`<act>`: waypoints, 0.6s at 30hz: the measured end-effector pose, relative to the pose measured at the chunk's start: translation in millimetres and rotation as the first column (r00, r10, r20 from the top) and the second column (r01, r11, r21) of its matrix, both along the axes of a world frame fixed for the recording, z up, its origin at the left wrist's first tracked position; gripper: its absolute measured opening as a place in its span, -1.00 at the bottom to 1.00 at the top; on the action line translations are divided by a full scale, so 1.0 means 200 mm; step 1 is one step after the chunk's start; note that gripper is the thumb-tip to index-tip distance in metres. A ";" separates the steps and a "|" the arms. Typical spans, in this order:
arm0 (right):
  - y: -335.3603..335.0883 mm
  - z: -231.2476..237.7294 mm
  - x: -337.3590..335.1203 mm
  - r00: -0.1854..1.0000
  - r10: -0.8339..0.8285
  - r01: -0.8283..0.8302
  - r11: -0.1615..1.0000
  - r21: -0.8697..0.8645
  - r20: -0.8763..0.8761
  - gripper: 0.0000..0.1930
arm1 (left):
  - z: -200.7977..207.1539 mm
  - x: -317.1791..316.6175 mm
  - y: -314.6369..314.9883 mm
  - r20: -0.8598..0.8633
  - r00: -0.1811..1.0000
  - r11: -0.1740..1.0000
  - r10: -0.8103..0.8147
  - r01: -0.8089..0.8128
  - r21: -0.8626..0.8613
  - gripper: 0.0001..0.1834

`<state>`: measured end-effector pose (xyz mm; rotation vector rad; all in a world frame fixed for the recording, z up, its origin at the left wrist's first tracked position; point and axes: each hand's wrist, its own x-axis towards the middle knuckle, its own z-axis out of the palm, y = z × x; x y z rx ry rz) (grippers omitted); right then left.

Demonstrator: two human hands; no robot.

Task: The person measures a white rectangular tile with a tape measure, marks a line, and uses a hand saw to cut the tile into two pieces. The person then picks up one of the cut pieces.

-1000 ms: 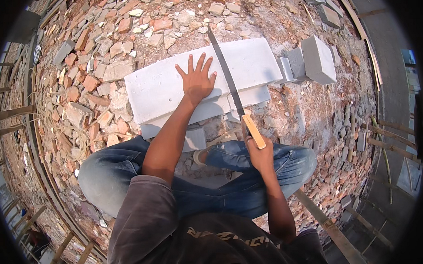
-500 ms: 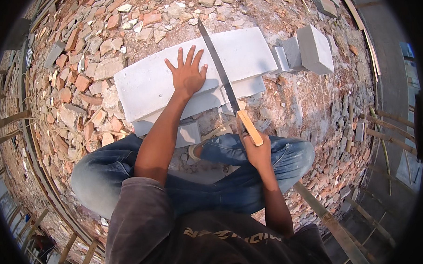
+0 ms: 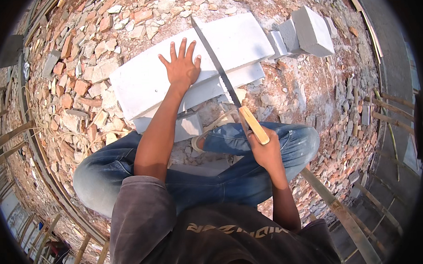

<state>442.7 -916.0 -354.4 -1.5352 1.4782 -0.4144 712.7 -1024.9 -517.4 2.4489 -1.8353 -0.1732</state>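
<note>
Rubble-covered ground point(image 3: 291, 89) takes up most of the scene, with broken brick and stone lying thickest on the left. At the near side are the person's legs in dusty blue jeans point(image 3: 199, 183), both knees bent outward. Beyond them, across the middle, lies the long white block point(image 3: 227, 45), its right end set farther away than its left. A lower pale block point(image 3: 247, 76) shows under its near side. To the right, apart from the long block, stands a smaller upright block point(image 3: 315, 33), one face in grey shade. The saw point(image 3: 216, 62) crosses the long block right of its centre, its tip at the far edge; I cannot tell how deep the blade sits. The left hand point(image 3: 182, 70) presses flat on top, just left of the blade, its grip spread wide and holding nothing. The right hand point(image 3: 266, 146), near the right knee, has its grip closed around the saw's yellowish handle point(image 3: 254, 126), clear of the block's near edge.
</note>
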 end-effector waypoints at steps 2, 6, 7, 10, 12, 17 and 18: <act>-0.08 -0.03 0.08 0.998 0.014 -0.013 1.000 0.015 -0.055 -0.70 | -0.02 -0.03 0.01 0.000 1.000 1.000 -0.012 0.012 -0.008 -0.39; -0.51 -0.05 0.33 0.996 0.015 -0.009 0.997 0.077 -0.088 -0.66 | -0.01 -0.04 -0.03 -0.035 0.999 0.999 -0.024 0.023 -0.034 -0.40; -0.47 -0.06 0.30 0.997 0.024 -0.018 0.996 0.082 -0.080 -0.65 | -0.02 -0.03 -0.01 -0.046 0.999 1.000 -0.023 0.022 -0.022 -0.40; -0.25 0.00 0.17 0.987 0.103 -0.091 0.990 0.104 -0.122 -0.68 | -0.01 0.04 -0.01 -0.040 0.999 0.999 0.000 -0.002 -0.036 -0.40; -0.06 0.20 0.03 0.995 0.046 -0.024 0.969 0.245 -0.083 -0.76 | -0.02 0.02 0.03 -0.034 0.999 1.000 0.014 -0.014 -0.016 -0.40; -0.27 0.05 0.20 0.989 0.063 -0.062 0.998 0.007 -0.136 -0.73 | -0.02 -0.03 0.01 -0.040 0.999 0.999 0.004 -0.006 -0.041 -0.40; -0.45 -0.04 0.33 0.988 -0.020 0.041 0.990 0.136 -0.153 -0.67 | -0.01 -0.06 -0.01 -0.052 0.999 0.998 -0.015 0.012 -0.054 -0.40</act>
